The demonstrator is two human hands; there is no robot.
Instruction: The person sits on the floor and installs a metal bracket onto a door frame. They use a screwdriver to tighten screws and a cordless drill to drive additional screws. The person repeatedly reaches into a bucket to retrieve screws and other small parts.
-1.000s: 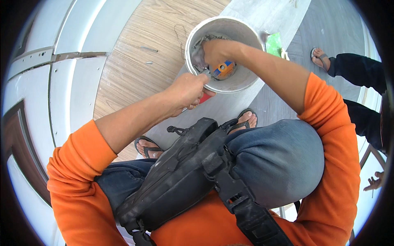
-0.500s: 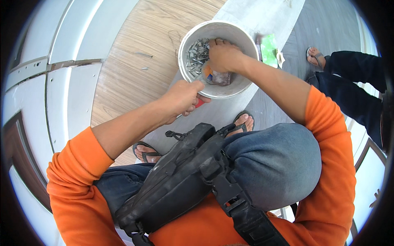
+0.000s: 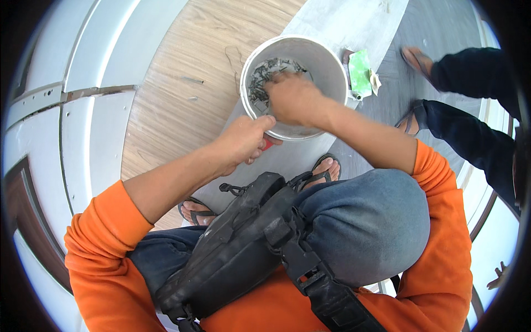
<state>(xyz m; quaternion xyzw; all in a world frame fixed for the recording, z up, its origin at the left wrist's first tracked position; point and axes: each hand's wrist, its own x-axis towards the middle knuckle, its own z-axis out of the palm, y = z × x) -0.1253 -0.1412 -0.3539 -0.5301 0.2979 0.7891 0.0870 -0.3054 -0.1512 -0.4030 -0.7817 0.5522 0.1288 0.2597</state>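
Observation:
A white round bucket [image 3: 330, 63] stands on the floor in front of me, with many small grey metal fasteners [image 3: 260, 83], apparently screws or anchors, in its bottom. At the near-left rim, my left hand [image 3: 241, 141] is closed on the bucket, thumb over the edge and fingers curled below. Something red [image 3: 268, 145] shows by those fingers; its kind is hidden. Down inside the bucket, among the fasteners, is my right hand [image 3: 293, 99], smeared by motion. Its fingertips are hidden, so I cannot tell what they hold.
A green packet [image 3: 360, 72] lies right of the bucket. A long thin fastener [image 3: 192, 80] rests on the wood-look floor [image 3: 166, 127] at left. Another person's legs [image 3: 464, 119] in dark trousers stand at right. My black bag [image 3: 232, 243] hangs across my lap.
My right hand has moved left and nearer in the bucket, covering the orange and dark red items seen earlier. The bucket shifted slightly nearer in view. The other person's feet have moved.

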